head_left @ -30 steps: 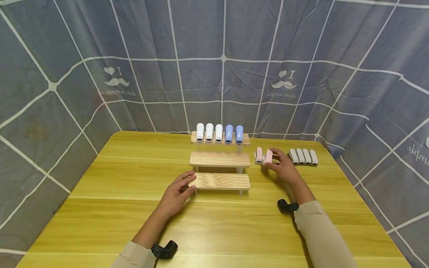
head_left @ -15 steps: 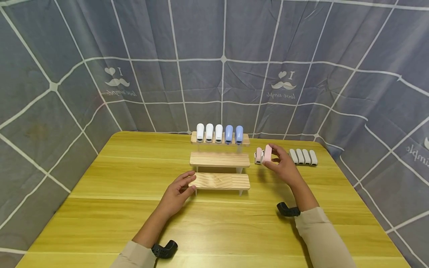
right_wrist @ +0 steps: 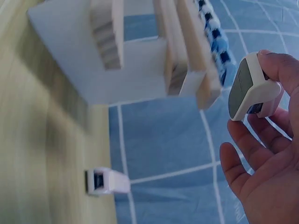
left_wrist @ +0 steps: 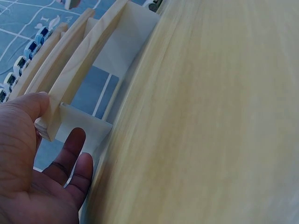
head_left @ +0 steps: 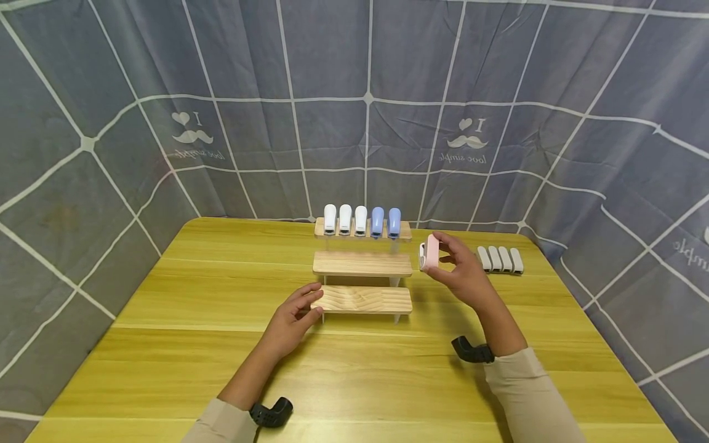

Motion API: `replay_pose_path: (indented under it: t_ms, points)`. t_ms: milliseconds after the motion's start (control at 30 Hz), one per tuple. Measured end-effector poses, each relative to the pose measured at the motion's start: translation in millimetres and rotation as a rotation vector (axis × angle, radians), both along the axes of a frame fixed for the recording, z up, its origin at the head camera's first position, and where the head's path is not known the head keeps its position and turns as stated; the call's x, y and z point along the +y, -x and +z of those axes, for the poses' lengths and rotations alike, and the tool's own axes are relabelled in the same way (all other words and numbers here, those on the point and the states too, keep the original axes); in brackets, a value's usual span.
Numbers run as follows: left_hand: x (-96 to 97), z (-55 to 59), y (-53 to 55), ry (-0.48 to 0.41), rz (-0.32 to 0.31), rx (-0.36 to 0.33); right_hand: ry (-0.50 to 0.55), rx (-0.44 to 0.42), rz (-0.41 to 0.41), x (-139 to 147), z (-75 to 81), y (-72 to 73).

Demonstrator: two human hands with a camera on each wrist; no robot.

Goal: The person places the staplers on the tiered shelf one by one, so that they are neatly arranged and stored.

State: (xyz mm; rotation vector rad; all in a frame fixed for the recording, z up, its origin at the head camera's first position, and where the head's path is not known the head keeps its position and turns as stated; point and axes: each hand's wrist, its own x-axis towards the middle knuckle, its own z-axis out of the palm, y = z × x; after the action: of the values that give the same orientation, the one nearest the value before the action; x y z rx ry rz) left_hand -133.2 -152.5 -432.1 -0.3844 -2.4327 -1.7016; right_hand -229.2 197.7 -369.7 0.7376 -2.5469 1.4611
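Pink stapler [head_left: 432, 252], one: being held clear of the table [head_left: 354, 375], just right of the rack, its grey-padded base facing the right wrist camera. Right hand [head_left: 460, 271]: pinching that stapler, the thumb pressing one end and fingertips bearing on the other; the lower fingers are standing apart, loosely bent. Left hand [head_left: 290, 323]: holding the left end of the low shelf [head_left: 362, 299], the thumb resting at the front corner and fingers reaching round to the rear one; two further fingers are hanging apart below the board, near its pale leg [left_wrist: 86, 126]. Second pink stapler [right_wrist: 117, 181], one: standing on the table, well apart from the right hand's fingers. Middle shelf [head_left: 362, 263]: lying behind and above the low one. Top shelf [head_left: 407, 230]: bearing three white staplers [head_left: 346, 219] and two blue staplers [head_left: 385, 222] in a row. Grey staplers [head_left: 500, 259], four: standing side by side, right of the right hand.
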Motion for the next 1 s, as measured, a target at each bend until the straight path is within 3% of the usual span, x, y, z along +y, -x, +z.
replay_pose_path:
  t_ms: [300, 533, 600, 833, 1000]
  points:
    - [-1.5, 2.3, -0.1, -0.01, 0.0, -0.021, -0.012, 0.089, 0.034, -19.5, 10.0, -2.0]
    - [-1.0, 4.5, -0.8, -0.01, 0.005, -0.022, -0.019, 0.107, 0.065, -39.2, 13.6, -3.5]
    - [-0.8, 1.7, 0.1, -0.007, 0.009, -0.024, -0.024, 0.112, 0.069, -45.4, 14.2, -4.1]
    - [-7.5, -28.9, 15.3, -0.013, 0.013, -0.027, -0.045, 0.146, 0.097, -66.6, 12.8, -5.2]
    - [-7.6, -30.0, 16.0, -0.027, -0.007, -0.023, -0.04, 0.176, 0.121, -83.0, 9.3, -6.2]
